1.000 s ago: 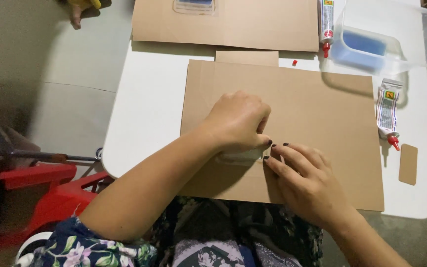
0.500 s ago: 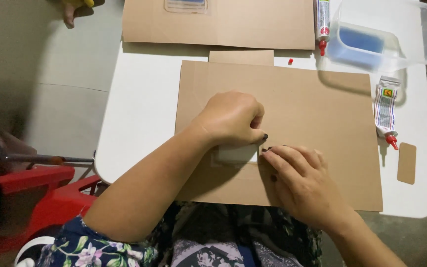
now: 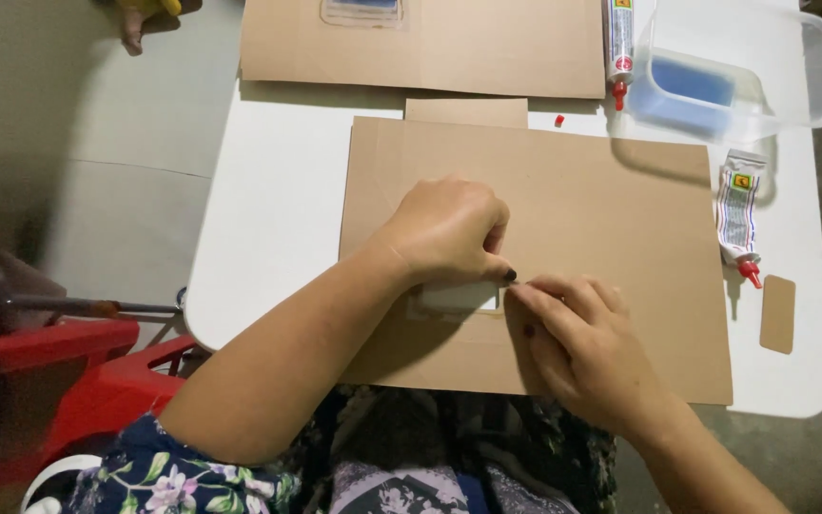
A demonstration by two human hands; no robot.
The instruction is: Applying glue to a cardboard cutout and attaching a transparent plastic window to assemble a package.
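A large brown cardboard sheet [image 3: 601, 209] lies flat on the white table [image 3: 278, 219]. A small rectangular window [image 3: 454, 297] cut in it shows white underneath. My left hand [image 3: 449, 233] is curled over this window, with its thumb and fingertips pinched at the window's right edge. My right hand [image 3: 582, 352] rests on the sheet just below and to the right. Its bent fingertips meet the left hand's at that same edge. What lies under the left palm is hidden.
A second cardboard sheet [image 3: 430, 43] lies at the far edge, with a cardboard strip [image 3: 466, 111] below it. Two glue tubes [image 3: 618, 38] [image 3: 739, 214], a clear plastic box [image 3: 734, 76] and a small cardboard tag [image 3: 777, 314] sit at right. A red stool [image 3: 97, 381] stands at left.
Both hands stay at the window's right edge. More of the white opening shows below my left hand now. The view has shifted slightly.
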